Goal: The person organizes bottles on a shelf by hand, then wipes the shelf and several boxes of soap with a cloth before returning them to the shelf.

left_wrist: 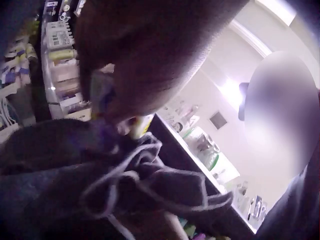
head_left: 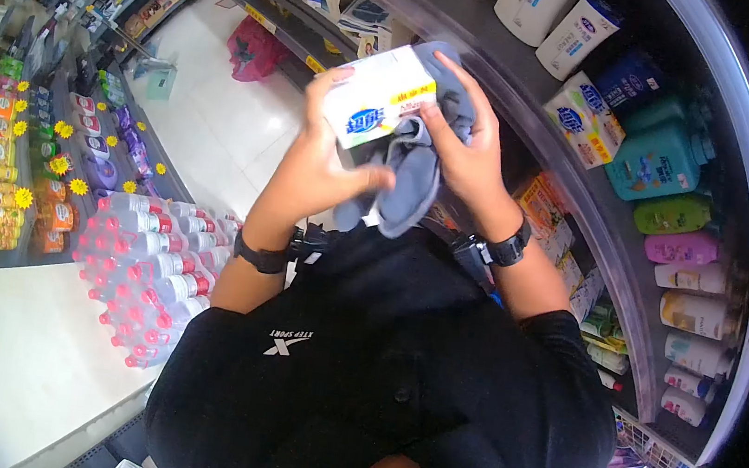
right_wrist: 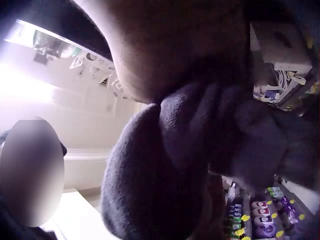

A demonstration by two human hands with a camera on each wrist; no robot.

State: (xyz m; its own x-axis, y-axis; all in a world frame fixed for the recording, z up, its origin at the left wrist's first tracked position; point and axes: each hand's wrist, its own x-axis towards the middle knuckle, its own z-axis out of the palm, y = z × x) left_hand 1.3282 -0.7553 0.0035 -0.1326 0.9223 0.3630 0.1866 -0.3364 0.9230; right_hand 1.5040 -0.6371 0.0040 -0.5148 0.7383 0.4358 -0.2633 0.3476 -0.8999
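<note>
In the head view, a white box (head_left: pixel 376 85) with blue and yellow print is held up in front of the chest. The left hand (head_left: pixel 324 148) grips its left side, thumb reaching across below it. A grey cloth (head_left: pixel 410 187) with pale edging hangs bunched under and beside the box. The right hand (head_left: pixel 471 148) holds this cloth against the box's right end, thumb at the box's front edge. In the left wrist view, folds of the cloth (left_wrist: pixel 150 175) fill the lower part. The right wrist view has the cloth (right_wrist: pixel 150 170) bulging close below the hand.
A dark shelf (head_left: pixel 621 208) on the right carries bottles and a similar box (head_left: pixel 585 120). Shrink-wrapped water bottles (head_left: pixel 156 263) stand at left on a white surface (head_left: pixel 14 349). Shelves of bright packages line the far left. A pink bag (head_left: pixel 257 49) lies on the floor.
</note>
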